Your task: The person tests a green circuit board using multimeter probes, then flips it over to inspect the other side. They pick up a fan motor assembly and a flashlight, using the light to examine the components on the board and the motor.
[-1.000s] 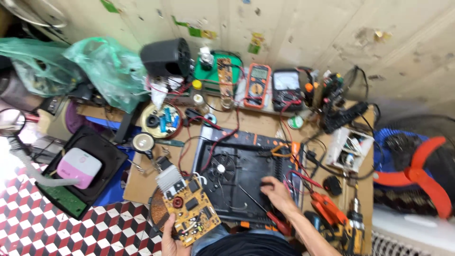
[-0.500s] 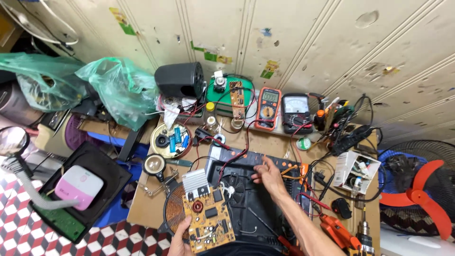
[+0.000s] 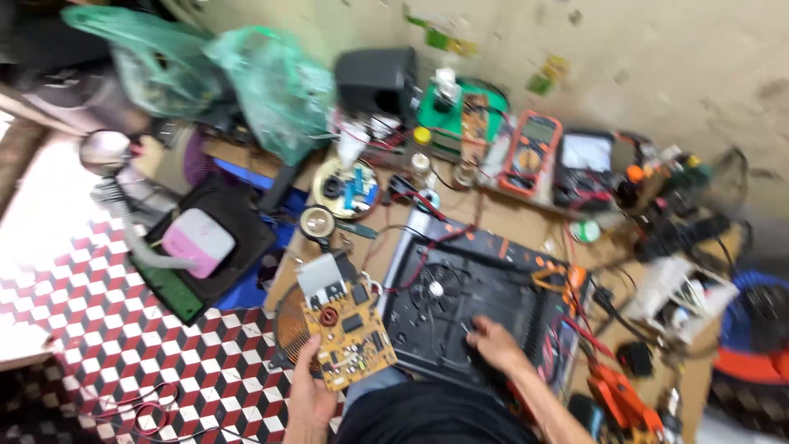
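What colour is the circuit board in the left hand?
Yellow circuit board, in the head view.

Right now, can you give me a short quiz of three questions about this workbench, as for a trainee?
1. True or false: the left hand holds a yellow circuit board.
2. Where does the right hand rest? A) on the orange meter B) inside the open black casing C) on the green bag
3. Fill in: the small fan sits inside the black ____.

Key
1. True.
2. B: it rests in the black casing, far from the orange meter and the green bag.
3. casing.
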